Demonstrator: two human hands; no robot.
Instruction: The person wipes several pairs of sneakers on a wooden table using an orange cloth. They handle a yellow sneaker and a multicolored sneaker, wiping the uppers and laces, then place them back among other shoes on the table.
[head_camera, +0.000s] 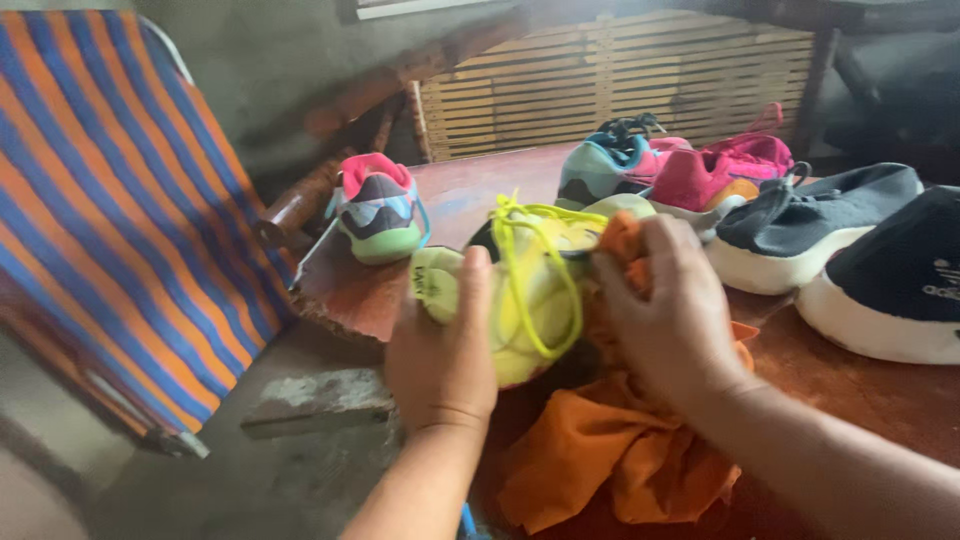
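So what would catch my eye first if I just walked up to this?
Probably the neon yellow shoe in the middle, gripped by the left hand while the right hand presses an orange cloth against it. Next, the orange-and-blue striped fabric filling the left side. Behind, more shoes sit on the reddish table: a pink-and-green one at left, pink ones and dark ones at right.

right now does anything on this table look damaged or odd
Yes: the worn reddish wooden table has a chipped, broken left edge. The left hand grips the neon-yellow laced sneaker; the right hand presses a crumpled orange cloth against it.
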